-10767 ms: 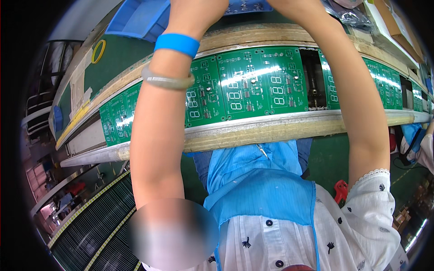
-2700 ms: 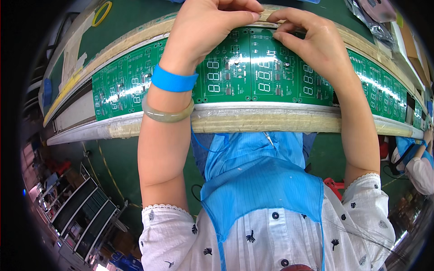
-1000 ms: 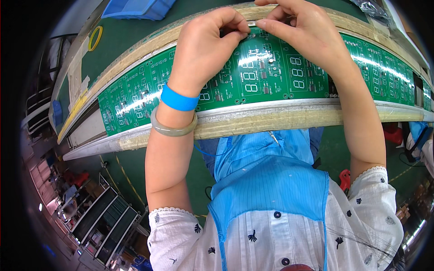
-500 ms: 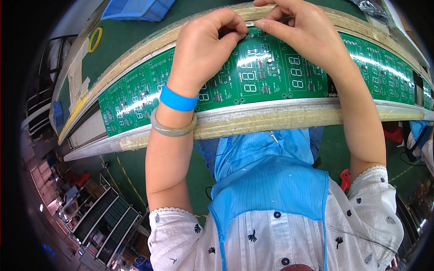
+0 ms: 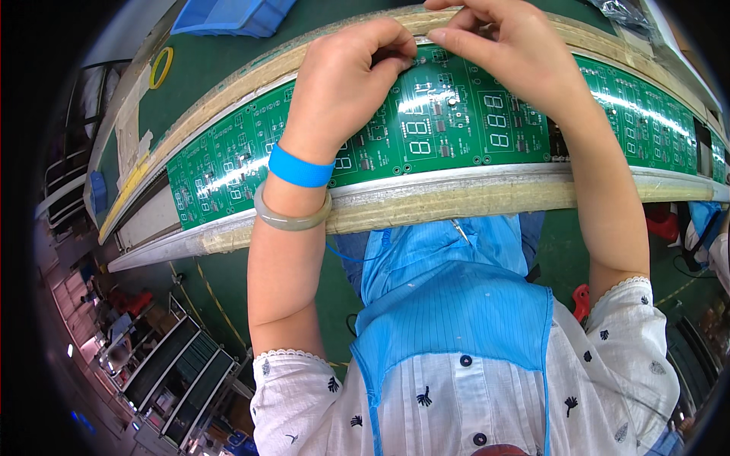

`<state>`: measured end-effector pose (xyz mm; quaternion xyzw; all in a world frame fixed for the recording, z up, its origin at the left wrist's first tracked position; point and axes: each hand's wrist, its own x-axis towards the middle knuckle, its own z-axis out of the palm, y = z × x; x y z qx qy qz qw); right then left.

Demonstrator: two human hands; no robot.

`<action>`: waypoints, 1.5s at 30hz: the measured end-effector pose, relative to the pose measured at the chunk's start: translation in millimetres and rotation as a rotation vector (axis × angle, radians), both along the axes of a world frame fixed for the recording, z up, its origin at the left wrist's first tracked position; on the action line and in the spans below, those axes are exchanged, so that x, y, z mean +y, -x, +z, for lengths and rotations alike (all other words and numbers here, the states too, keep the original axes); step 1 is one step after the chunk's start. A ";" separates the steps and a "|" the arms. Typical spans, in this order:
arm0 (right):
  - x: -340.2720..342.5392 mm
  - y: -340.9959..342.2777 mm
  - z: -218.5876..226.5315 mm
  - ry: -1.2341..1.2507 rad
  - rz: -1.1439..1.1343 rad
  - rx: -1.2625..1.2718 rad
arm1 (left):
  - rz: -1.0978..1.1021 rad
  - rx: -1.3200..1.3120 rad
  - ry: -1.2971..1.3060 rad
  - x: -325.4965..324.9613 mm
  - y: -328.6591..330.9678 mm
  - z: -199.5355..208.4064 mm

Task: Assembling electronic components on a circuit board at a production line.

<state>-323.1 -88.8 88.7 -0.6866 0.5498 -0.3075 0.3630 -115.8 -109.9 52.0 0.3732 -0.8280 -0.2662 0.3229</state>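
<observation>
A long green circuit board (image 5: 441, 129) with white digit outlines and small mounted parts lies in front of me. Over its far edge my left hand (image 5: 346, 83) is closed in a pinch, the fingertips down at the board. What they hold, if anything, is too small to make out. My right hand (image 5: 517, 57) hovers over the far edge, thumb and forefinger apart, other fingers half curled; nothing shows between thumb and forefinger. A blue band (image 5: 300, 166) and a pale bangle (image 5: 293, 216) circle my left wrist and forearm.
Metal rails edged with tan tape (image 5: 456, 199) run along the boards. Another green board (image 5: 646, 125) lies to the right. At the far left are a blue bin (image 5: 228, 17) and a yellow tape ring (image 5: 160, 68). A clear plastic bag (image 5: 625, 14) sits far right.
My right forefinger and thumb have shifted slightly up. The left hand stays at nearly the same spot, still pinched, and the boards look almost unmoved.
</observation>
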 end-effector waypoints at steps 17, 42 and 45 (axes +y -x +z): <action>-78.2 10.5 52.7 0.547 0.155 0.824 | 0.110 -0.196 0.486 -35.3 26.7 54.6; -108.4 12.1 14.0 0.475 0.072 1.145 | 0.238 -0.680 0.654 -96.9 68.1 36.3; -111.7 -4.7 11.9 0.427 0.135 1.065 | 0.332 -0.678 0.799 -94.3 47.9 33.8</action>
